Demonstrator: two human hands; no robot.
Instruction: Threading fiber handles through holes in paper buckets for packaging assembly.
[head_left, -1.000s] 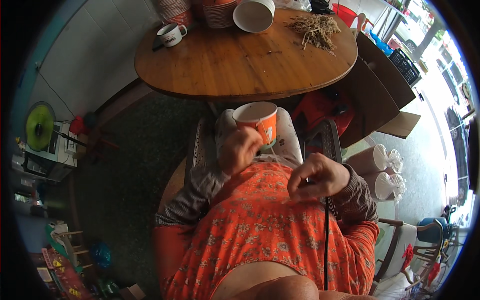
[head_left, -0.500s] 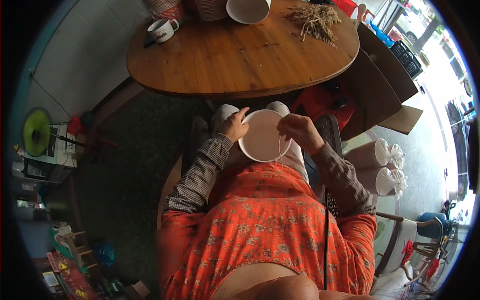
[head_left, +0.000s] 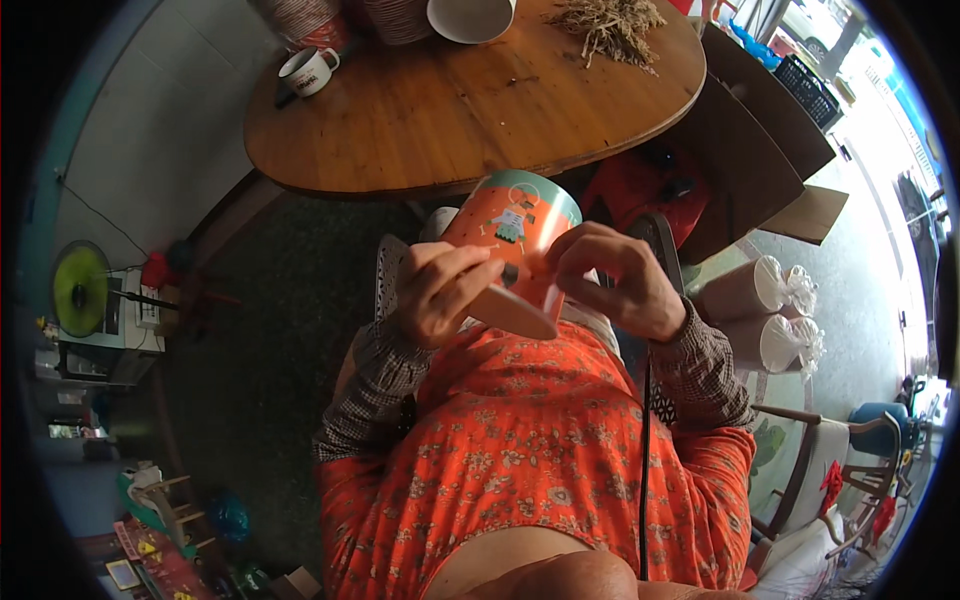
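Observation:
An orange paper bucket (head_left: 530, 225) with a teal band and a printed cartoon figure lies tilted over my lap. Its pale mouth faces me, seen at a shallow angle. My left hand (head_left: 440, 292) grips it near the rim, fingers bent against its side. On the other side, my right hand (head_left: 622, 282) has thumb and fingers pinched together close to the bucket's wall. What sits in that pinch is too small and blurred to make out.
Ahead stands a wooden table (head_left: 450, 130) with a mug (head_left: 308, 72), a white bucket (head_left: 472, 18), stacked tubs (head_left: 398, 15) and dried stalks (head_left: 612, 28). Cardboard (head_left: 750, 150) leans at the right, near wrapped bucket stacks (head_left: 750, 287). A fan (head_left: 80, 290) is at left.
The bucket has tipped from mouth up to lying over, so its printed side shows. Both hands have come nearer to me. The thin white cord that hung from my right hand no longer shows.

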